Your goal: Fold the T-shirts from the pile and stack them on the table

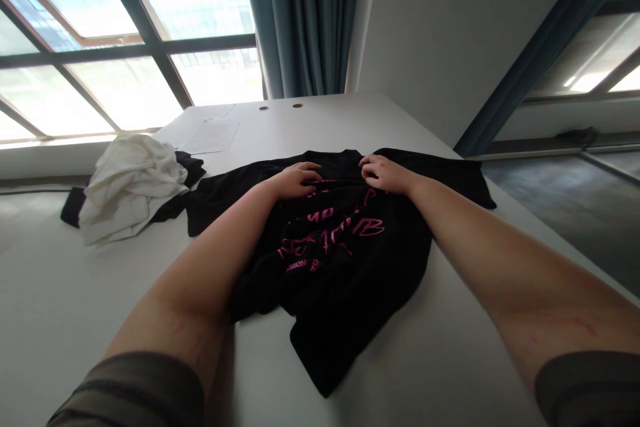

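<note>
Fingers and thumb of the left hand point(295, 181) spread on the black shirt point(385, 273); the right hand point(383, 174) curls near its upper edge, and whether it pinches cloth cannot be told. Light, even outward strokes would probably flatten the creases best. Pink lettering point(371, 227) buckles across the rumpled front; sleeves point(445, 173) stretch sideways over the white table point(350, 123).

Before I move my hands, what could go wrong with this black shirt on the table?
The sleeve beyond your right hand reaches the table's edge, so it could slip over. The other sleeve, past your left hand, lies against or very near dark fabric by the white cloth and might catch. The black shirt is rumpled across its pink lettering, so creases could set.
</note>
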Action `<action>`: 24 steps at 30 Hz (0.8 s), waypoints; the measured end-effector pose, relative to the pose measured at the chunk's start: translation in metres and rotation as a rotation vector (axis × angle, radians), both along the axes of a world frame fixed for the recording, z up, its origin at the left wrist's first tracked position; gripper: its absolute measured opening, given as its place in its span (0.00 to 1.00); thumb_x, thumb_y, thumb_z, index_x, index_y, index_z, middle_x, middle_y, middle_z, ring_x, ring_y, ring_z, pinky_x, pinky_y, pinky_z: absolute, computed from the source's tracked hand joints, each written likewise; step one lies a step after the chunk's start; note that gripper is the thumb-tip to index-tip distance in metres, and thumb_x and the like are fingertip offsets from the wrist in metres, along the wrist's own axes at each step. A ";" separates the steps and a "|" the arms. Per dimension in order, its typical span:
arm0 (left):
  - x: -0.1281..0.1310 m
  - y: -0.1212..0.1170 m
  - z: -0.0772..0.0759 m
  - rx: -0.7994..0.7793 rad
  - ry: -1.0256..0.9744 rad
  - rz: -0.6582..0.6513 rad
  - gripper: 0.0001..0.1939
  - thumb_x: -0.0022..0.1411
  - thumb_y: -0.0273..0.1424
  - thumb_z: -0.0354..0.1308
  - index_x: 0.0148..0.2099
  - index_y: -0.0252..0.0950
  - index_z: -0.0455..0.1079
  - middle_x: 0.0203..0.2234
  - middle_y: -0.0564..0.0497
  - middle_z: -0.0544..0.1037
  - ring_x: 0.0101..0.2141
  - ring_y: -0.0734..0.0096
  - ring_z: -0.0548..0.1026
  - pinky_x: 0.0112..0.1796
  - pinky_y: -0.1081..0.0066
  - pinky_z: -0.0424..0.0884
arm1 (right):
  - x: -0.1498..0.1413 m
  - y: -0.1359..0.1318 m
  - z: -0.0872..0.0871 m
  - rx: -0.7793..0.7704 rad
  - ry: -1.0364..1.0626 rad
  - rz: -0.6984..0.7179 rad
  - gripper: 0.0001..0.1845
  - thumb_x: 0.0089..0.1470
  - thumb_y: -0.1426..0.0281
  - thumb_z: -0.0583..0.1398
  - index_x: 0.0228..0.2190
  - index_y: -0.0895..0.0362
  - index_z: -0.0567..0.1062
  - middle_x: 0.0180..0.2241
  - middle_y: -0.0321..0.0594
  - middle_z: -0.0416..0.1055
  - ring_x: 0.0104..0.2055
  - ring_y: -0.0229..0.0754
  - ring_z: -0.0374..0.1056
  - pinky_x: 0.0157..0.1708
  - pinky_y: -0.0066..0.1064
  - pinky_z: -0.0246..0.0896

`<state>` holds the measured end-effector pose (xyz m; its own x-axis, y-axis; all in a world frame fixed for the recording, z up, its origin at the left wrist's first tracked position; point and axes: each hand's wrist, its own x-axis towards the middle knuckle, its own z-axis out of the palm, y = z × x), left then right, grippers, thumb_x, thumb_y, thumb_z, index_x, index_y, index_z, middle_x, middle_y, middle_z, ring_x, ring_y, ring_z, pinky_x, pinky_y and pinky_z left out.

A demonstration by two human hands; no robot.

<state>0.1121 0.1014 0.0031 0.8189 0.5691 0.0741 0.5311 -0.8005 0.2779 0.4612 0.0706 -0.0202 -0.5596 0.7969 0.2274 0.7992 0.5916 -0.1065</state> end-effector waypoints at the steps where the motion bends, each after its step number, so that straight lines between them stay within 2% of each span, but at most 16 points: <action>1: -0.001 0.000 0.000 -0.028 -0.008 -0.020 0.22 0.67 0.40 0.56 0.61 0.47 0.76 0.71 0.51 0.63 0.69 0.57 0.62 0.73 0.56 0.58 | 0.000 -0.001 0.000 0.015 0.010 -0.006 0.10 0.60 0.71 0.58 0.31 0.58 0.79 0.55 0.47 0.69 0.57 0.51 0.67 0.66 0.44 0.61; 3: -0.003 0.000 0.000 -0.048 -0.019 -0.008 0.22 0.69 0.44 0.55 0.61 0.47 0.76 0.72 0.50 0.62 0.70 0.57 0.62 0.73 0.58 0.58 | 0.000 -0.002 0.000 0.063 0.032 -0.040 0.12 0.63 0.68 0.58 0.33 0.57 0.80 0.56 0.47 0.68 0.60 0.53 0.65 0.68 0.45 0.59; 5: -0.001 -0.003 -0.001 -0.006 -0.024 0.072 0.24 0.71 0.48 0.53 0.63 0.49 0.74 0.72 0.51 0.60 0.70 0.55 0.62 0.73 0.54 0.56 | 0.000 -0.002 -0.002 0.108 0.057 -0.096 0.14 0.66 0.64 0.57 0.40 0.57 0.81 0.58 0.47 0.68 0.62 0.54 0.64 0.70 0.47 0.56; 7: 0.000 -0.004 -0.002 0.034 -0.046 0.218 0.28 0.72 0.51 0.49 0.68 0.51 0.69 0.73 0.50 0.60 0.70 0.52 0.61 0.73 0.50 0.56 | 0.001 0.001 -0.006 0.080 0.055 -0.170 0.19 0.68 0.60 0.56 0.52 0.56 0.79 0.59 0.47 0.68 0.63 0.54 0.63 0.71 0.47 0.56; 9: 0.000 -0.001 -0.005 0.021 -0.066 0.399 0.32 0.74 0.53 0.42 0.72 0.50 0.63 0.72 0.48 0.62 0.70 0.52 0.63 0.71 0.49 0.58 | 0.004 0.005 -0.011 -0.006 0.013 -0.248 0.27 0.70 0.57 0.55 0.63 0.57 0.73 0.63 0.47 0.66 0.65 0.54 0.63 0.71 0.47 0.55; 12: -0.005 0.008 -0.008 -0.004 -0.011 0.568 0.35 0.74 0.53 0.34 0.71 0.46 0.64 0.71 0.46 0.64 0.70 0.51 0.62 0.71 0.49 0.60 | 0.007 0.012 -0.017 -0.101 -0.067 -0.352 0.34 0.73 0.53 0.51 0.71 0.55 0.64 0.70 0.45 0.57 0.71 0.55 0.56 0.74 0.47 0.50; 16: -0.014 0.023 -0.009 -0.017 0.080 0.629 0.35 0.73 0.52 0.34 0.73 0.46 0.62 0.75 0.49 0.57 0.74 0.52 0.54 0.73 0.47 0.53 | 0.011 0.016 -0.018 -0.174 -0.128 -0.521 0.36 0.74 0.49 0.47 0.74 0.52 0.61 0.73 0.45 0.48 0.75 0.57 0.48 0.76 0.50 0.44; 20: -0.017 0.024 -0.006 -0.057 0.124 0.662 0.35 0.73 0.50 0.36 0.76 0.45 0.57 0.76 0.50 0.51 0.75 0.48 0.50 0.74 0.41 0.49 | 0.016 0.016 -0.014 -0.217 -0.110 -0.702 0.37 0.74 0.47 0.46 0.75 0.50 0.59 0.74 0.45 0.45 0.75 0.62 0.47 0.74 0.56 0.46; 24: -0.016 0.014 -0.003 -0.025 0.181 0.667 0.35 0.74 0.50 0.34 0.76 0.46 0.55 0.77 0.50 0.50 0.75 0.49 0.50 0.73 0.38 0.48 | 0.016 0.010 -0.011 -0.208 -0.132 -0.736 0.37 0.74 0.47 0.45 0.75 0.50 0.59 0.74 0.46 0.45 0.74 0.63 0.49 0.72 0.60 0.48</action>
<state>0.0957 0.1158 0.0003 0.2913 0.9553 -0.0500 0.9475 -0.2809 0.1526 0.4772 0.0810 -0.0314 0.1181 0.9930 0.0006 0.9924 -0.1180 -0.0341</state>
